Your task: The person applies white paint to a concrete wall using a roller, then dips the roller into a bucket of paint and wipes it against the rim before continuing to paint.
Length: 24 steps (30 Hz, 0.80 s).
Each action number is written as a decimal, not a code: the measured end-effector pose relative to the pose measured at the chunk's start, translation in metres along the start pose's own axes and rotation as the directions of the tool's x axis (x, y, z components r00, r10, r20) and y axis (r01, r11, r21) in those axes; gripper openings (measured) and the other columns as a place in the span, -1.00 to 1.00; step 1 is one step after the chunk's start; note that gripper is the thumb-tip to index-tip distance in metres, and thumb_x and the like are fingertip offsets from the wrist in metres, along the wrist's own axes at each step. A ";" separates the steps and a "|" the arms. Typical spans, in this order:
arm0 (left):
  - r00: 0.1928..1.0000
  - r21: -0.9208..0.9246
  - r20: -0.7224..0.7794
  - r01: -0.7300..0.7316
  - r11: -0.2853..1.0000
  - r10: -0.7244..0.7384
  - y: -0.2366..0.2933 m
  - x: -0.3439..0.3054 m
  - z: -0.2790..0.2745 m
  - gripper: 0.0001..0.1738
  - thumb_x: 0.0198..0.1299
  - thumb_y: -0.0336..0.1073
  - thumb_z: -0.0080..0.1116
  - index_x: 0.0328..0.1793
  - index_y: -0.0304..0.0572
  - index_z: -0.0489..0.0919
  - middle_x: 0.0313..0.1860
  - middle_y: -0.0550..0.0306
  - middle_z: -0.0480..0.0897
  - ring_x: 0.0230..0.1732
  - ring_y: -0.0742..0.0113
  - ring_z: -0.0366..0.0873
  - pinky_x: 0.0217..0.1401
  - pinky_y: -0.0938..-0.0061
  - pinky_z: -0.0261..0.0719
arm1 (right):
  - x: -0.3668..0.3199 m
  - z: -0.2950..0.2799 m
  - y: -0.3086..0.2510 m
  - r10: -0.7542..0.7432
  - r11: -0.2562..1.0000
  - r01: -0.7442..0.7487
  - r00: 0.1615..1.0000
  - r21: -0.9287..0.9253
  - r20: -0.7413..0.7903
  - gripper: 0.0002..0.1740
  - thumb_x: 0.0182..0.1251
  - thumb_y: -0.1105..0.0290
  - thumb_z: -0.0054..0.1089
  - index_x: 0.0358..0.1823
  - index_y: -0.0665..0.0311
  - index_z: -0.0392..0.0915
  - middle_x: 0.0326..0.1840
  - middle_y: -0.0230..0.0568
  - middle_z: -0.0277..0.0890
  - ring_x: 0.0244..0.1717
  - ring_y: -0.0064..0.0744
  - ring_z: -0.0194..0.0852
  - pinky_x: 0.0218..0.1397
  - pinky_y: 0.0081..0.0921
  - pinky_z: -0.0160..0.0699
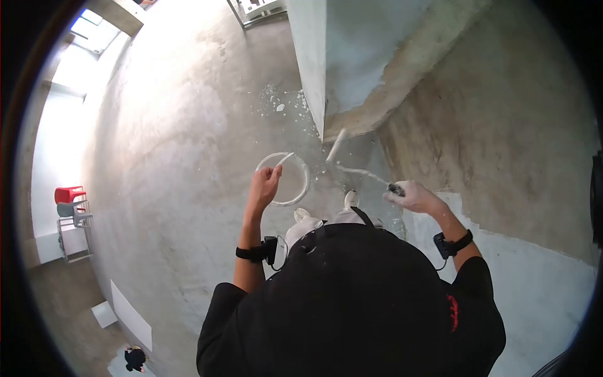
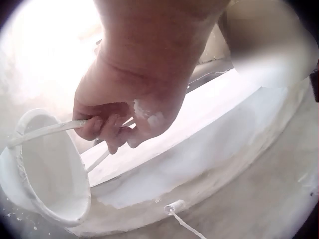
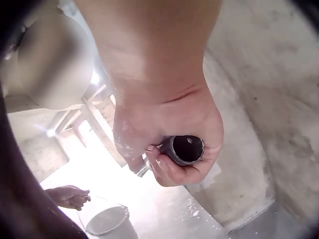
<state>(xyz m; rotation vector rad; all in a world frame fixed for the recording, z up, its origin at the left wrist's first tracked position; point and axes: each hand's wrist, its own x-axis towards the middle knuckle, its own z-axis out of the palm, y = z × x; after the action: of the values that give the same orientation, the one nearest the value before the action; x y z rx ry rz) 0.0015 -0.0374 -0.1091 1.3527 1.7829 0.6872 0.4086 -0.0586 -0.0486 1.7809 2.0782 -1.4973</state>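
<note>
My left hand (image 1: 265, 187) grips the bail handle (image 2: 50, 132) of a white bucket (image 2: 56, 174). The bucket hangs below that hand, its inside coated white. Dried white paint marks the hand. In my right hand (image 1: 417, 197) is the black grip (image 1: 395, 189) of a paint roller, with fingers curled round it. The grip's hollow end (image 3: 188, 149) faces the right wrist camera. A bent, paint-covered rod runs from the grip to the white roller sleeve (image 1: 336, 146), which lies in front of the wall's corner in the head view.
A wall edge (image 1: 324, 119) juts out ahead, its right face partly coated white (image 1: 364, 50). White splatter (image 1: 280, 108) dots the floor by the corner. Red chair (image 1: 68, 194), grey chair (image 1: 66, 209), white board (image 1: 132, 315) and another person (image 1: 134, 358) are far left.
</note>
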 end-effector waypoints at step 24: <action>0.996 -0.008 -0.091 -0.017 1.000 0.016 0.010 -0.016 -0.018 -0.46 0.29 0.01 0.11 -0.41 -0.47 0.57 -0.68 0.01 0.42 -0.56 0.39 0.34 -0.49 0.34 0.32 | 0.097 0.064 -0.118 -0.368 0.753 0.344 0.927 -0.560 0.074 -0.61 0.25 0.05 0.19 -0.28 0.29 0.52 -0.39 0.05 0.61 -0.28 0.09 0.62 -0.22 -0.07 0.57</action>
<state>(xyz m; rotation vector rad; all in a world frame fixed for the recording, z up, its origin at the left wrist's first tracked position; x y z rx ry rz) -0.0061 -0.0489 -0.0866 1.3501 1.8400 0.7762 0.2497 -0.0145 -0.0642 1.2428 2.6241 -0.7297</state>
